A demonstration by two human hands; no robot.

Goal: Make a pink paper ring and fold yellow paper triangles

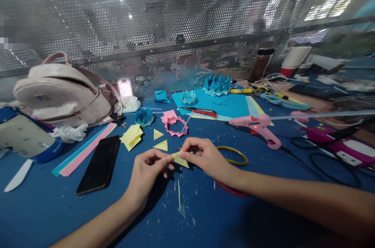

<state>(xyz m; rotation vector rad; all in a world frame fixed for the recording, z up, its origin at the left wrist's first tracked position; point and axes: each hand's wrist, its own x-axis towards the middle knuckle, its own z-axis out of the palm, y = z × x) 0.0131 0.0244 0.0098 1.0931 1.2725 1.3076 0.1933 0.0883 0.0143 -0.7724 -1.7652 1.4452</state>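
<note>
My left hand [149, 172] and my right hand [205, 156] meet over the blue table, both pinching one small folded yellow paper piece [180, 160] between fingertips. Two folded yellow triangles [160, 140] lie just beyond it, and a stack of yellow paper [131, 136] sits to their left. A pink paper ring [175, 126] of joined folded units lies further back. A yellow bangle [234, 155] rests on the table right behind my right hand.
A black phone [99, 164] and paper strips [84, 148] lie at the left, under a pink backpack [64, 93]. A pink glue gun [260, 127], a red cutter [200, 111], blue origami crowns [217, 84], scissors [283, 101] and cables [328, 158] crowd the right. A perforated metal screen [187, 29] closes the back.
</note>
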